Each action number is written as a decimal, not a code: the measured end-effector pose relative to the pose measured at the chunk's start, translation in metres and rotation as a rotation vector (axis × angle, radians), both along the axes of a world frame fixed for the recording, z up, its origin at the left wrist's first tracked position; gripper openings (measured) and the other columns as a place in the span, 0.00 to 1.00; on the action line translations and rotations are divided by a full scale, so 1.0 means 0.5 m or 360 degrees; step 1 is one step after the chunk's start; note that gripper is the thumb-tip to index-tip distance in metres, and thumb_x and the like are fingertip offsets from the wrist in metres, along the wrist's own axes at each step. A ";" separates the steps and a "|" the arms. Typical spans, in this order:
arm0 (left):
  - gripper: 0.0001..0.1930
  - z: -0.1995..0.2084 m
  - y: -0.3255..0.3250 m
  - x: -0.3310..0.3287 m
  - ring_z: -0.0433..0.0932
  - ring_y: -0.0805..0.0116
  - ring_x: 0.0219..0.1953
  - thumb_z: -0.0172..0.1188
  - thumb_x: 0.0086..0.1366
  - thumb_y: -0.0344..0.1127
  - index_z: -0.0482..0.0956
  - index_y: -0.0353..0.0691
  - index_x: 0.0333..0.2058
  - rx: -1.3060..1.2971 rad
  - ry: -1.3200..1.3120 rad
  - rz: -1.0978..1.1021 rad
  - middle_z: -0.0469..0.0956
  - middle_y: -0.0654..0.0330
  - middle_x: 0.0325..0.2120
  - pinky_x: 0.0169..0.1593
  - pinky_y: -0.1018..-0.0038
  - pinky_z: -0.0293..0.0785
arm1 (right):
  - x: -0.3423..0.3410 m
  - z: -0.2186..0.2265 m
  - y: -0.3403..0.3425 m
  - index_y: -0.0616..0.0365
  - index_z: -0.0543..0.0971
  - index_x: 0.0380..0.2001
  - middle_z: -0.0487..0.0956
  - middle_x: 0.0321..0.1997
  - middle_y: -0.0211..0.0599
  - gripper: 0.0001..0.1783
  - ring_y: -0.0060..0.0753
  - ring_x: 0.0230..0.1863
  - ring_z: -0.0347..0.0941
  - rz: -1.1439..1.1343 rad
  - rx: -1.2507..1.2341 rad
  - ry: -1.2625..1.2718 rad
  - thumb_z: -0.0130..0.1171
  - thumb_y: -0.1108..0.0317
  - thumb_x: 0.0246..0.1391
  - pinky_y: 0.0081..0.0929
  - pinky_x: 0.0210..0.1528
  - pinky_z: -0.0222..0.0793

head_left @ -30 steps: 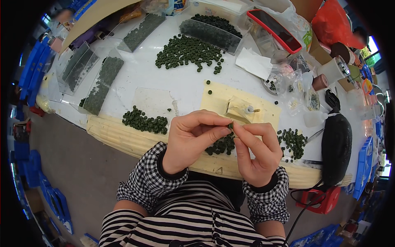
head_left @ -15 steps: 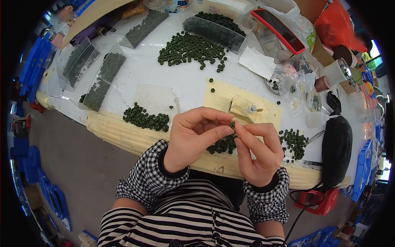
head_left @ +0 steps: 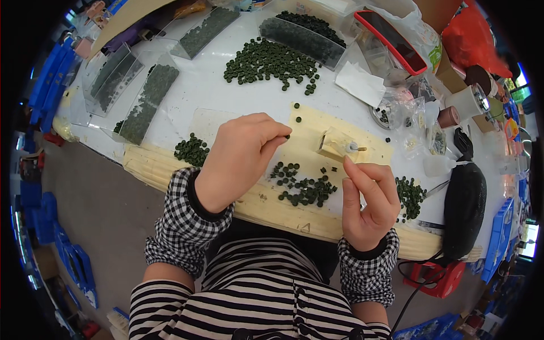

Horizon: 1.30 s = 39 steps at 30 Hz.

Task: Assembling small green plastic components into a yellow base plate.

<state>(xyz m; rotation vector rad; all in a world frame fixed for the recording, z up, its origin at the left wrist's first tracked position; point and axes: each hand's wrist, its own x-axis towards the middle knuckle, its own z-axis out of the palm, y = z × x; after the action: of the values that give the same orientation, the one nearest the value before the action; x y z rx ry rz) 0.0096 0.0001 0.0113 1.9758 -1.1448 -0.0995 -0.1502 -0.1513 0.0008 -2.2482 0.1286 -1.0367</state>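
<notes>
My left hand (head_left: 241, 161) is closed in a pinch over the table's middle, on a small dark green round piece (head_left: 288, 136) that peeks out at its fingertips. To its right, my right hand (head_left: 371, 207) is raised with thumb and forefinger tips slightly apart and nothing visible between them. Between the hands, a loose pile of dark green round pieces (head_left: 309, 191) lies near the front edge, with two bits just left of the right fingertips. Beyond my right hand stands a small beige block fixture (head_left: 334, 144) with a metal tip, on a yellow sheet (head_left: 371, 135).
More green pieces form a front-left pile (head_left: 191, 151), a right pile (head_left: 409, 195) and a large far heap (head_left: 269, 63). Clear bins (head_left: 148, 105) stand left. A red-cased phone (head_left: 391, 42), white paper (head_left: 360, 84) and a black pouch (head_left: 466, 209) lie to the right.
My hands have come apart from where they met over the front pile. The left has moved up and left with a green piece, while the right has shifted rightward, uncovering the pile.
</notes>
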 end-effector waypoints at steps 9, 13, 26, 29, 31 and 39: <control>0.08 0.007 -0.007 0.011 0.78 0.58 0.29 0.63 0.57 0.26 0.81 0.33 0.36 0.0291 0.0068 -0.0281 0.79 0.54 0.29 0.33 0.70 0.74 | -0.022 0.015 -0.029 0.61 0.83 0.44 0.77 0.33 0.37 0.19 0.29 0.31 0.72 -0.0223 0.0023 0.0040 0.63 0.84 0.45 0.21 0.33 0.67; 0.06 0.010 -0.015 -0.012 0.77 0.59 0.30 0.65 0.56 0.29 0.81 0.36 0.33 0.0413 0.0003 -0.0410 0.76 0.56 0.27 0.35 0.69 0.74 | -0.021 0.026 -0.048 0.61 0.83 0.44 0.77 0.32 0.36 0.20 0.28 0.31 0.71 -0.0288 -0.0041 -0.0009 0.62 0.84 0.46 0.20 0.31 0.66; 0.13 0.007 0.001 -0.051 0.74 0.63 0.37 0.57 0.50 0.26 0.77 0.35 0.38 0.0613 -0.0651 -0.0493 0.73 0.59 0.32 0.40 0.70 0.73 | -0.004 0.047 -0.079 0.60 0.83 0.44 0.77 0.31 0.36 0.19 0.30 0.31 0.71 -0.0334 -0.0169 0.0029 0.64 0.83 0.45 0.22 0.33 0.67; 0.14 0.006 -0.005 -0.051 0.74 0.64 0.36 0.57 0.50 0.27 0.77 0.34 0.37 0.0597 -0.0748 -0.0506 0.72 0.59 0.31 0.39 0.71 0.74 | 0.000 0.054 -0.078 0.60 0.83 0.43 0.77 0.31 0.36 0.19 0.30 0.31 0.72 -0.0326 -0.0170 0.0039 0.64 0.83 0.45 0.23 0.33 0.68; 0.13 0.005 -0.009 -0.047 0.74 0.65 0.36 0.57 0.49 0.27 0.77 0.34 0.37 0.0607 -0.0813 -0.0541 0.72 0.60 0.31 0.38 0.72 0.74 | 0.005 0.060 -0.077 0.60 0.83 0.43 0.77 0.31 0.36 0.19 0.30 0.31 0.72 -0.0315 -0.0182 0.0043 0.64 0.82 0.45 0.23 0.33 0.68; 0.13 -0.006 -0.008 -0.034 0.74 0.67 0.35 0.58 0.49 0.29 0.77 0.34 0.36 0.0585 -0.0918 -0.0617 0.71 0.62 0.29 0.35 0.75 0.75 | 0.018 0.058 -0.089 0.60 0.84 0.43 0.76 0.31 0.36 0.18 0.30 0.30 0.71 -0.0310 -0.0246 -0.0008 0.64 0.83 0.45 0.22 0.32 0.67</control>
<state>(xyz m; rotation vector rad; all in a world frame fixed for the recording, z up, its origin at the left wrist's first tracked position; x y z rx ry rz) -0.0073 -0.0041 0.0082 2.1366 -1.9994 0.0720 -0.1413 -0.1956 0.0297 -2.4093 0.2788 -1.1900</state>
